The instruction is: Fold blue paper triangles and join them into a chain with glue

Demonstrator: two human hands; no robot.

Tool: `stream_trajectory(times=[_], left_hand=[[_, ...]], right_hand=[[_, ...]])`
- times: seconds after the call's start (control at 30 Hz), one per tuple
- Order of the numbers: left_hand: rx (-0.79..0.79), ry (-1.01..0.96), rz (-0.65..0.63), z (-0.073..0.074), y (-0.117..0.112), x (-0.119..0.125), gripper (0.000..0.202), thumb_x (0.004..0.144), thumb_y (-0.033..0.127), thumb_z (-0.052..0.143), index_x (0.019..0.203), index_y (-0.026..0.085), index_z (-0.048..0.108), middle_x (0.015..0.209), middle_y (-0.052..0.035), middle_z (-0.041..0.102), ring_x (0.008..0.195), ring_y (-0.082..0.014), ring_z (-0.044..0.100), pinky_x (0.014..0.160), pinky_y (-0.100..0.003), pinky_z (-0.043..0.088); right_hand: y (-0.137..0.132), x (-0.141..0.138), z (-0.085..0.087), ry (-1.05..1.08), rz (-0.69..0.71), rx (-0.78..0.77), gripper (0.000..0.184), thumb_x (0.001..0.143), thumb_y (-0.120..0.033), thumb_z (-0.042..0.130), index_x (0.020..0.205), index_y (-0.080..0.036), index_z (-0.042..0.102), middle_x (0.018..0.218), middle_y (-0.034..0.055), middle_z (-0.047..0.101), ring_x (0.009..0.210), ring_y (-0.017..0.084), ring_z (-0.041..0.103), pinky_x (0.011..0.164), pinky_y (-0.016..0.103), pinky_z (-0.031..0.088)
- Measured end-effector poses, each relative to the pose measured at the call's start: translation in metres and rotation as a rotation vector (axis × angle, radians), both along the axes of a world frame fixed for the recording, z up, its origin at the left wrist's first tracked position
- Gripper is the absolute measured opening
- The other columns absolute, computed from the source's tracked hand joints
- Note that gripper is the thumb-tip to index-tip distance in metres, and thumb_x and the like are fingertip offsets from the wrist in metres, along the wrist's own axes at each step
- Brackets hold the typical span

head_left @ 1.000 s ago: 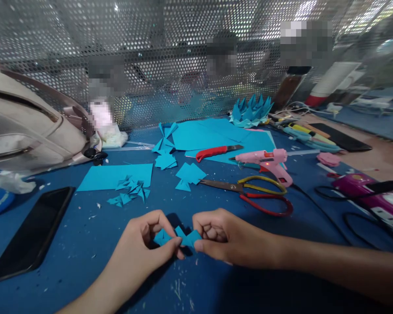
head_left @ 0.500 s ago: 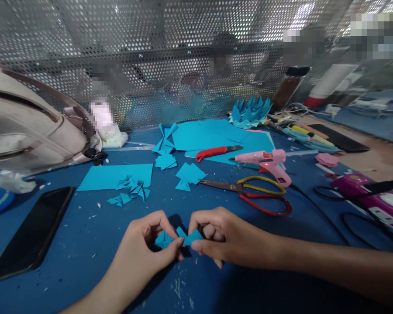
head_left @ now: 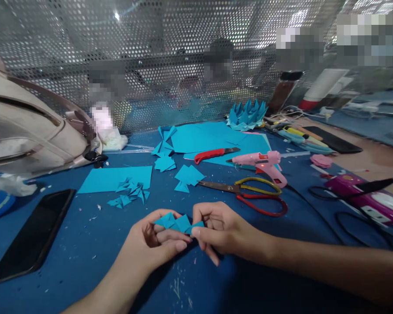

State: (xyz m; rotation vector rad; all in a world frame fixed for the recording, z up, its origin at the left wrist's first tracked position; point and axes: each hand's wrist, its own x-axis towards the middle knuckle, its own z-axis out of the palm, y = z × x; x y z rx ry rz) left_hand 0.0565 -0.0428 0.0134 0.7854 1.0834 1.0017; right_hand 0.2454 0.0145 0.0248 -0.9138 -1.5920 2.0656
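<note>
The left hand (head_left: 146, 248) and the right hand (head_left: 227, 231) are close together, toward the middle of the desk's (head_left: 94, 248) front edge. I see one blue strip (head_left: 182, 223) of folded paper there. The right hand pinches the strip's right end between thumb and finger. The left hand is loosely curled, fingers under the strip, its thumb off it and lower down.

A black phone (head_left: 32, 237) lies toward the front left corner. Past the hands, small folded bits (head_left: 138, 191) sit partly on a blue sheet (head_left: 101, 179). Right of them are blue squares (head_left: 190, 174), and the scissors (head_left: 237, 188) point at those. A purple plug box (head_left: 350, 185) lies toward the right edge. Behind the scissors is a pink glue gun (head_left: 253, 160). A red knife (head_left: 211, 155) lies on big blue sheets (head_left: 199, 137). Toward the back edge sit a pale bag (head_left: 36, 117) on the left and a spiky paper ring (head_left: 247, 115) on the right.
</note>
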Motion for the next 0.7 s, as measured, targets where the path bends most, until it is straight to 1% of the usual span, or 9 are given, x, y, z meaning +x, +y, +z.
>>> stream_trajectory(times=[0.07, 0.13, 0.2, 0.33, 0.4, 0.5, 0.57, 0.6, 0.7], left_hand=[[-0.004, -0.015, 0.04, -0.002, -0.002, 0.003, 0.039, 0.061, 0.028, 0.091, 0.087, 0.016, 0.064, 0.074, -0.0041, 0.077, 0.073, -0.0157, 0.073, 0.073, -0.022, 0.053], [-0.01, -0.001, 0.074, -0.001, -0.003, 0.005, 0.036, 0.059, 0.033, 0.092, 0.074, 0.015, 0.064, 0.073, -0.0044, 0.076, 0.068, -0.0148, 0.07, 0.069, -0.023, 0.053], [-0.026, 0.012, 0.103, 0.002, -0.005, 0.008, 0.036, 0.059, 0.036, 0.092, 0.067, 0.015, 0.063, 0.07, -0.0041, 0.076, 0.064, -0.014, 0.068, 0.065, -0.023, 0.052], [-0.04, 0.012, 0.137, 0.01, -0.004, 0.012, 0.035, 0.058, 0.038, 0.092, 0.064, 0.016, 0.064, 0.066, -0.0016, 0.073, 0.062, -0.0128, 0.066, 0.063, -0.022, 0.051], [-0.029, 0.016, 0.114, 0.012, -0.003, 0.013, 0.036, 0.059, 0.04, 0.09, 0.065, 0.016, 0.064, 0.065, -0.0017, 0.072, 0.063, -0.0138, 0.065, 0.062, -0.022, 0.051], [0.005, 0.063, 0.051, 0.012, 0.0, 0.012, 0.036, 0.064, 0.043, 0.087, 0.069, 0.016, 0.063, 0.064, -0.0021, 0.07, 0.059, -0.0132, 0.062, 0.057, -0.022, 0.048], [0.012, 0.114, 0.036, 0.012, -0.001, 0.011, 0.036, 0.067, 0.042, 0.085, 0.07, 0.016, 0.061, 0.062, -0.0017, 0.069, 0.054, -0.0108, 0.058, 0.054, -0.021, 0.044], [0.006, 0.137, 0.038, 0.011, -0.001, 0.011, 0.035, 0.068, 0.041, 0.084, 0.071, 0.017, 0.058, 0.061, -0.0014, 0.069, 0.051, -0.0096, 0.055, 0.052, -0.02, 0.042], [-0.004, 0.182, 0.025, 0.01, -0.005, 0.01, 0.035, 0.071, 0.04, 0.081, 0.07, 0.018, 0.053, 0.057, -0.0012, 0.069, 0.046, -0.0072, 0.048, 0.05, -0.019, 0.036]], right_hand=[[-0.002, -0.001, 0.0, 0.032, -0.029, -0.023, 0.033, 0.076, -0.038, 0.073, 0.072, -0.017, 0.048, 0.056, -0.0043, 0.06, 0.04, 0.006, 0.055, 0.034, 0.012, 0.028], [-0.003, -0.003, 0.001, 0.055, -0.053, -0.047, 0.035, 0.074, -0.038, 0.076, 0.07, -0.017, 0.048, 0.057, -0.0037, 0.061, 0.041, 0.006, 0.054, 0.034, 0.012, 0.028], [-0.005, -0.004, 0.001, 0.061, -0.076, -0.063, 0.036, 0.072, -0.038, 0.078, 0.069, -0.017, 0.048, 0.058, -0.0031, 0.062, 0.041, 0.005, 0.053, 0.034, 0.013, 0.028], [-0.006, -0.004, 0.002, 0.036, -0.086, -0.059, 0.037, 0.071, -0.04, 0.079, 0.07, -0.016, 0.05, 0.06, -0.0016, 0.063, 0.045, 0.007, 0.057, 0.037, 0.013, 0.03], [-0.007, -0.004, 0.002, 0.029, -0.08, -0.041, 0.038, 0.072, -0.043, 0.078, 0.07, -0.016, 0.05, 0.062, -0.001, 0.063, 0.048, 0.008, 0.058, 0.04, 0.014, 0.031], [-0.006, -0.002, 0.002, 0.053, -0.062, -0.021, 0.04, 0.073, -0.046, 0.077, 0.07, -0.016, 0.051, 0.067, 0.0006, 0.064, 0.052, 0.008, 0.058, 0.048, 0.018, 0.041], [-0.005, -0.001, 0.002, 0.058, -0.035, -0.006, 0.039, 0.073, -0.045, 0.077, 0.071, -0.016, 0.052, 0.072, 0.002, 0.066, 0.055, 0.008, 0.057, 0.052, 0.02, 0.045], [-0.004, -0.001, 0.002, 0.049, -0.015, 0.006, 0.037, 0.073, -0.043, 0.077, 0.071, -0.016, 0.052, 0.072, 0.0021, 0.066, 0.055, 0.008, 0.057, 0.053, 0.02, 0.045], [-0.002, 0.002, 0.001, 0.014, 0.067, 0.036, 0.034, 0.076, -0.042, 0.074, 0.072, -0.016, 0.053, 0.065, 0.0003, 0.063, 0.055, 0.009, 0.056, 0.053, 0.019, 0.043]])
